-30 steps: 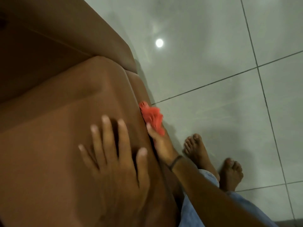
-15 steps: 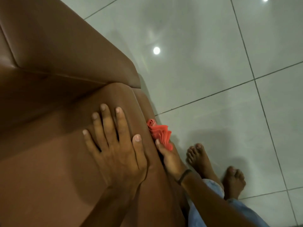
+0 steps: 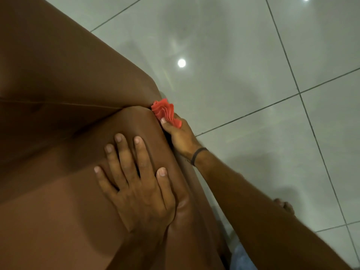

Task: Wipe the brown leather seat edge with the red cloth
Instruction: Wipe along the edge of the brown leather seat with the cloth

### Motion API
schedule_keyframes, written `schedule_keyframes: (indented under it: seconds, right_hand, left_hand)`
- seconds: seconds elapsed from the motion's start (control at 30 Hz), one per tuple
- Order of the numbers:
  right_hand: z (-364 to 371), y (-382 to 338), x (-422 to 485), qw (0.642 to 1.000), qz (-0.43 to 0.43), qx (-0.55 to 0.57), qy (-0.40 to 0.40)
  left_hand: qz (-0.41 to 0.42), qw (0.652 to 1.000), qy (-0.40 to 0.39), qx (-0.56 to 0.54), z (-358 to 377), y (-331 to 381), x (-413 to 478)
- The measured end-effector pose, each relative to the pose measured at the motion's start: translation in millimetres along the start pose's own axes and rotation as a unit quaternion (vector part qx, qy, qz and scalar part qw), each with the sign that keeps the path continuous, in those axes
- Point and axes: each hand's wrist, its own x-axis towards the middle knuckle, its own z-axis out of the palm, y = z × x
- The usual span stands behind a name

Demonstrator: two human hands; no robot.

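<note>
The brown leather seat (image 3: 58, 201) fills the left half of the head view, its rounded front edge running down the middle. My left hand (image 3: 136, 184) lies flat on the cushion near that edge, fingers spread, holding nothing. My right hand (image 3: 179, 135) grips the bunched red cloth (image 3: 165, 113) and presses it against the seat's front edge at the far corner, just below the armrest (image 3: 78, 61). A dark band circles my right wrist.
Glossy grey floor tiles (image 3: 253, 75) with dark grout lines lie to the right of the seat, reflecting ceiling lights. Toes of one bare foot (image 3: 284, 206) show behind my right forearm, and blue jeans (image 3: 241, 258) at the bottom.
My right hand has slid the red cloth along the seat edge away from me, up to the corner under the armrest. My left hand stays flat on the cushion.
</note>
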Motion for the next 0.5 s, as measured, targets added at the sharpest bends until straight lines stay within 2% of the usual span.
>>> schedule_keyframes:
  seconds: [0.17,0.23,0.4,0.5]
  right_hand:
    - [-7,-7,60,0.993,0.111,-0.003,0.037]
    - [-2,-11,50,0.993,0.109,-0.028,0.025]
    - [12,-9,5,0.999,0.035,0.012,-0.005]
    - [-3,-13,32,0.997,0.061,0.024,0.032]
  left_hand:
    - [0.004,1.000,0.009,0.002,7,-2,-3]
    - [0.003,1.000,0.010,0.004,6,-1,-5]
    - [0.001,1.000,0.021,0.009,5,-5,-6]
    - [0.004,1.000,0.020,0.006,7,-2,-1]
